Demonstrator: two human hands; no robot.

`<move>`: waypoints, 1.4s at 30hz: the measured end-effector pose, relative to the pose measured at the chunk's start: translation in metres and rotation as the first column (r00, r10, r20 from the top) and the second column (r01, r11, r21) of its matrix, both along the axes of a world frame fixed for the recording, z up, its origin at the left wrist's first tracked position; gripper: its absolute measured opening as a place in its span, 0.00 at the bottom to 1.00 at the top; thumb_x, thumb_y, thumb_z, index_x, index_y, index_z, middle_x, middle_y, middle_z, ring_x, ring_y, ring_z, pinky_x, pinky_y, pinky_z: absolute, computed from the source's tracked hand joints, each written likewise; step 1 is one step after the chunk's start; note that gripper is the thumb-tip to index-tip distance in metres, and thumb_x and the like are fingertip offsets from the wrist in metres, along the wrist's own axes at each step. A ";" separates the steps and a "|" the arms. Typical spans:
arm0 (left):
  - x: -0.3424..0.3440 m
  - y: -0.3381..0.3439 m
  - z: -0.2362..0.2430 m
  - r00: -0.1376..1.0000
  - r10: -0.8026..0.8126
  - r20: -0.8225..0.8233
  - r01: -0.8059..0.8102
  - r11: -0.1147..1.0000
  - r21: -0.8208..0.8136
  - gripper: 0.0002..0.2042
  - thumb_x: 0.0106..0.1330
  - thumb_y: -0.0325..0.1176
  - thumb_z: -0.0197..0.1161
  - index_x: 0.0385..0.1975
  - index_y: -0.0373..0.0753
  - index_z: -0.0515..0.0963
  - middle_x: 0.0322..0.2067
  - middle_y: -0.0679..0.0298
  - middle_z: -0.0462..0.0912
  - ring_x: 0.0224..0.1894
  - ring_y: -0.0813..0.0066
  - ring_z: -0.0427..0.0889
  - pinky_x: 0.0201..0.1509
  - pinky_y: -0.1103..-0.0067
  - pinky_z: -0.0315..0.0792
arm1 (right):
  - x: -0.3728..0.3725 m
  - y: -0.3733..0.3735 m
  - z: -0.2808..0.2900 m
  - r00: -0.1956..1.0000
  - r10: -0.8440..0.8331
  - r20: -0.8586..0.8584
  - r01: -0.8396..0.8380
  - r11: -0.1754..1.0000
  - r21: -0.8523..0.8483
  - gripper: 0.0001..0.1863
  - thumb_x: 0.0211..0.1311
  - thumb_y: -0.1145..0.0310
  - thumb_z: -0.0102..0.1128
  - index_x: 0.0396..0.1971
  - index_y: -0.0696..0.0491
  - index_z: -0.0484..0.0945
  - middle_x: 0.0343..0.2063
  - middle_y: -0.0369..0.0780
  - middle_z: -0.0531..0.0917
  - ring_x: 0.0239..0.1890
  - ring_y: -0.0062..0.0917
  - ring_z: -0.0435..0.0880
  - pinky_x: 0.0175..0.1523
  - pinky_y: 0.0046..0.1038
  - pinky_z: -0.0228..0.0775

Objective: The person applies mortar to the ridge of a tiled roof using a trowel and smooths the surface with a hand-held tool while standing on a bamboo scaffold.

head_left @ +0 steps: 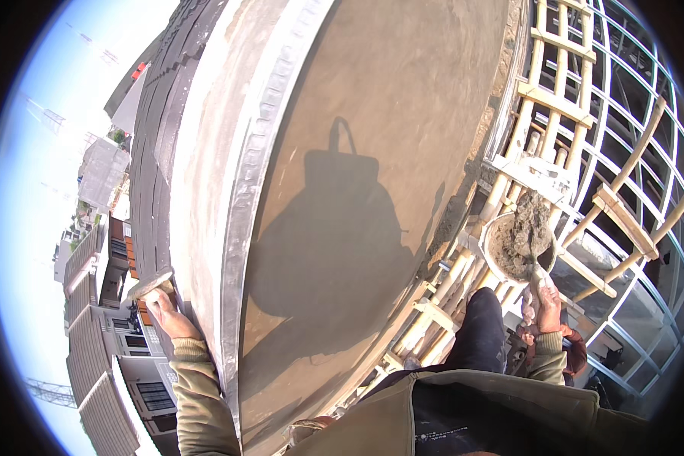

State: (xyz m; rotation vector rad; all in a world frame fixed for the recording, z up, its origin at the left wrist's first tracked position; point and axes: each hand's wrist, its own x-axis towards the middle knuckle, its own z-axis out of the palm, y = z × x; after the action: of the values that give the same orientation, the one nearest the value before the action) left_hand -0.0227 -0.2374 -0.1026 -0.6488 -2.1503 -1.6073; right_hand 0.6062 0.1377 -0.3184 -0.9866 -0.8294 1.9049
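1. Biggest of all, the brown plastered wall (433, 99) sweeps up in front of you, your shadow (334, 228) sprawled across it.
2. Along its right side runs the wooden scaffold (556, 104) — poles and slats lashed close together.
3. On that scaffold, beside your knee (482, 319), sits the pale bucket (491, 262) of wet mortar.
4. A thick grey lump of mortar (532, 224) heaps up past the bucket's far rim.
5. Your right hand (548, 308) is at the near rim, closed round a trowel (538, 268), its blade hidden by mortar.
6. Out left — your left hand (173, 319) grips a flat float (150, 283) beyond the wall's pale edge.
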 end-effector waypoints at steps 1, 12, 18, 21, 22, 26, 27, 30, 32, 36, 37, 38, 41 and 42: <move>0.006 0.014 -0.005 1.000 -0.016 0.016 0.015 0.998 0.056 0.18 0.82 0.44 0.52 0.55 0.34 0.71 0.52 0.60 0.75 0.56 0.69 0.72 0.65 0.69 0.65 | -0.011 -0.009 0.035 1.000 -0.029 0.004 0.029 0.997 0.071 0.31 0.73 0.55 0.59 0.70 0.55 0.67 0.25 0.38 0.77 0.10 0.18 0.68 0.12 0.20 0.57; 0.036 0.034 -0.004 0.997 -0.042 0.064 0.041 0.999 0.025 0.37 0.81 0.50 0.50 0.74 0.22 0.52 0.73 0.42 0.60 0.76 0.55 0.59 0.79 0.68 0.50 | -0.169 -0.038 0.346 0.956 0.288 -0.048 -0.150 0.625 0.766 0.23 0.72 0.62 0.63 0.56 0.61 0.69 0.33 0.41 0.78 0.21 0.19 0.75 0.21 0.19 0.65; 0.035 0.045 -0.001 0.996 -0.011 0.090 0.011 1.000 -0.004 0.35 0.81 0.50 0.51 0.73 0.24 0.56 0.70 0.41 0.66 0.73 0.52 0.66 0.77 0.67 0.56 | -0.233 0.018 0.438 0.821 -0.527 0.219 -0.408 -0.272 0.872 0.15 0.73 0.65 0.60 0.50 0.61 0.73 0.32 0.51 0.84 0.28 0.41 0.84 0.35 0.37 0.75; 0.039 0.046 -0.006 0.992 0.110 0.068 -0.104 0.991 -0.081 0.33 0.80 0.49 0.52 0.71 0.26 0.60 0.65 0.40 0.73 0.68 0.49 0.73 0.72 0.66 0.63 | -0.253 0.034 0.455 0.698 -0.646 0.309 -0.576 -0.250 0.779 0.13 0.70 0.68 0.60 0.46 0.61 0.75 0.32 0.56 0.85 0.39 0.55 0.85 0.45 0.47 0.76; 0.040 0.047 -0.006 0.990 0.135 0.032 -0.132 0.986 -0.100 0.32 0.79 0.48 0.53 0.70 0.26 0.61 0.63 0.40 0.76 0.66 0.47 0.75 0.69 0.65 0.66 | -0.256 0.036 0.458 0.657 -0.670 0.346 -0.621 -0.221 0.752 0.13 0.70 0.68 0.60 0.46 0.61 0.75 0.32 0.56 0.85 0.39 0.55 0.84 0.46 0.48 0.76; 0.042 0.046 -0.012 0.978 0.188 -0.094 -0.201 0.966 -0.162 0.27 0.79 0.46 0.54 0.66 0.29 0.65 0.55 0.40 0.82 0.58 0.43 0.82 0.60 0.60 0.72 | -0.266 0.034 0.463 0.505 -0.746 0.435 -0.740 -0.114 0.663 0.13 0.69 0.67 0.59 0.45 0.61 0.76 0.35 0.57 0.85 0.42 0.56 0.84 0.48 0.51 0.76; 0.041 0.049 -0.013 0.963 0.205 -0.174 -0.227 0.967 -0.117 0.23 0.78 0.45 0.55 0.61 0.31 0.68 0.50 0.40 0.84 0.53 0.39 0.83 0.56 0.57 0.72 | -0.268 0.033 0.459 0.504 -0.752 0.425 -0.740 -0.122 0.662 0.13 0.69 0.67 0.59 0.45 0.61 0.76 0.36 0.57 0.85 0.42 0.56 0.84 0.48 0.51 0.76; 0.040 0.050 -0.011 0.967 0.141 -0.212 -0.160 0.984 -0.075 0.21 0.79 0.44 0.54 0.59 0.33 0.68 0.48 0.40 0.83 0.51 0.36 0.82 0.55 0.56 0.72 | -0.274 0.036 0.455 0.517 -0.752 0.409 -0.737 -0.148 0.659 0.13 0.69 0.66 0.58 0.45 0.60 0.76 0.37 0.57 0.85 0.42 0.56 0.84 0.49 0.52 0.76; 0.042 0.049 -0.006 0.975 0.118 -0.190 -0.134 0.988 -0.072 0.20 0.79 0.44 0.53 0.57 0.33 0.68 0.47 0.40 0.83 0.52 0.35 0.81 0.54 0.55 0.71 | -0.276 0.039 0.456 0.495 -0.760 0.421 -0.755 -0.136 0.642 0.13 0.69 0.65 0.57 0.45 0.60 0.76 0.38 0.57 0.85 0.42 0.57 0.84 0.49 0.52 0.76; 0.033 0.051 -0.021 0.930 0.217 -0.297 -0.250 0.965 -0.079 0.22 0.79 0.45 0.54 0.60 0.33 0.67 0.50 0.39 0.83 0.55 0.35 0.80 0.56 0.56 0.71 | -0.278 0.048 0.454 0.465 -0.779 0.421 -0.779 -0.135 0.612 0.16 0.67 0.65 0.60 0.49 0.59 0.76 0.41 0.54 0.85 0.46 0.55 0.83 0.51 0.50 0.77; 0.033 0.054 -0.022 0.924 0.228 -0.307 -0.260 0.963 -0.069 0.23 0.78 0.45 0.54 0.61 0.33 0.67 0.50 0.39 0.83 0.55 0.35 0.80 0.56 0.56 0.71 | -0.275 0.061 0.445 0.480 -0.782 0.397 -0.770 -0.158 0.619 0.16 0.67 0.65 0.60 0.49 0.59 0.75 0.43 0.54 0.85 0.47 0.54 0.83 0.51 0.50 0.77; 0.032 0.054 -0.023 0.932 0.220 -0.289 -0.250 0.966 -0.072 0.23 0.78 0.45 0.54 0.62 0.33 0.67 0.51 0.39 0.83 0.55 0.35 0.80 0.56 0.55 0.71 | -0.273 0.075 0.434 0.499 -0.782 0.372 -0.759 -0.187 0.624 0.17 0.66 0.66 0.60 0.50 0.58 0.75 0.45 0.53 0.84 0.48 0.53 0.83 0.52 0.50 0.77; 0.035 0.054 -0.024 0.947 0.208 -0.245 -0.235 0.968 -0.084 0.24 0.78 0.46 0.54 0.63 0.33 0.67 0.51 0.38 0.83 0.55 0.34 0.80 0.57 0.55 0.71 | -0.264 0.085 0.418 0.561 -0.777 0.285 -0.704 -0.267 0.659 0.17 0.65 0.67 0.63 0.51 0.55 0.73 0.45 0.49 0.83 0.47 0.52 0.83 0.51 0.48 0.78; 0.036 0.054 -0.021 0.947 0.216 -0.236 -0.242 0.966 -0.087 0.24 0.78 0.47 0.54 0.63 0.33 0.67 0.51 0.38 0.83 0.55 0.34 0.80 0.57 0.54 0.71 | -0.262 0.083 0.416 0.567 -0.771 0.290 -0.699 -0.265 0.664 0.17 0.65 0.67 0.63 0.51 0.55 0.73 0.45 0.48 0.83 0.46 0.52 0.83 0.50 0.48 0.78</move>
State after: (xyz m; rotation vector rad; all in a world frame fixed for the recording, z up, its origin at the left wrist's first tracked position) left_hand 0.0133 -0.1835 -0.1241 -0.5604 -2.0747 -1.2345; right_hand 0.3438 0.2205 0.0976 -0.5018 -2.3280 -0.4272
